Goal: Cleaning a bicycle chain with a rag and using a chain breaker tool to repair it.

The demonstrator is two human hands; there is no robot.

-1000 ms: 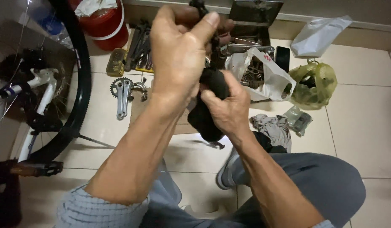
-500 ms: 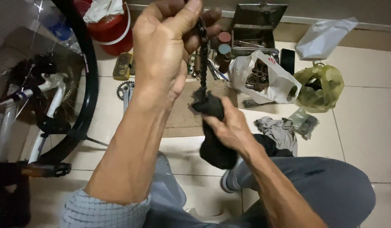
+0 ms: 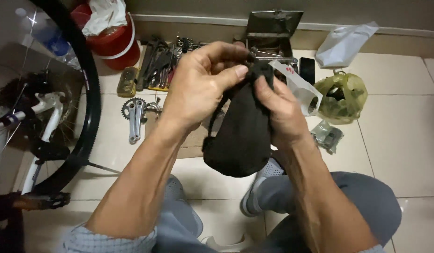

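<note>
The black cloth pouch [image 3: 240, 140] hides whatever is inside it, and its mouth is covered by the fingers [image 3: 235, 72] of the left hand [image 3: 198, 89] and the right hand [image 3: 280, 110]. Both forearms run out of the near edge. The bicycle wheel [image 3: 88, 107] on the left is cut off by the top and left edges, and the white frame [image 3: 43, 122] beside it passes out at the left. The tools [image 3: 158, 61] lying far on the floor are too small and crowded to tell apart. The green bag [image 3: 343, 96] shows only dim shapes inside. The open metal box [image 3: 273, 28] is partly hidden behind the hands.
</note>
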